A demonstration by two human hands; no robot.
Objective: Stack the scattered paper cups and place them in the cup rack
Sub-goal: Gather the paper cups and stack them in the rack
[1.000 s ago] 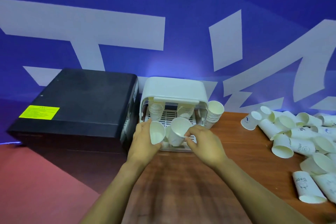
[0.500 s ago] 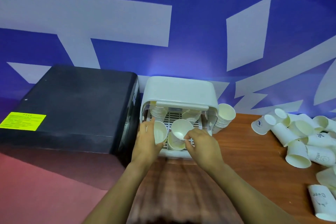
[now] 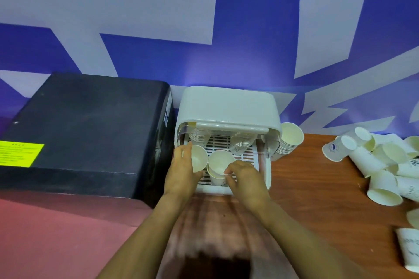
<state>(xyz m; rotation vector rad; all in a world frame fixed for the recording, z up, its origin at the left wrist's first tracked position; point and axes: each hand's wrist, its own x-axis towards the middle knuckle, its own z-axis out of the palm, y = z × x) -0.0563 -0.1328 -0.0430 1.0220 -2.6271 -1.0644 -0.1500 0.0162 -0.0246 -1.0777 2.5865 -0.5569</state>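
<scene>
A white plastic cup rack (image 3: 229,108) with a slatted tray stands against the blue wall. My left hand (image 3: 181,170) grips a white paper cup (image 3: 199,158) at the tray's front left, its mouth facing right. My right hand (image 3: 243,178) pinches the rim of a short cup stack (image 3: 218,166) standing on the tray's front. Two more stacks (image 3: 242,142) sit at the back of the rack. Scattered paper cups (image 3: 383,161) lie on their sides on the wooden table at the right.
A large black box (image 3: 84,129) with a yellow label stands right beside the rack's left side. A tilted stack of cups (image 3: 289,140) leans against the rack's right side. Bare wooden tabletop (image 3: 313,190) lies between the rack and the scattered cups.
Both hands moved forward into the rack. The right hand brought its cup down onto the tray, into another cup there. The view shifted left, so fewer scattered cups show.
</scene>
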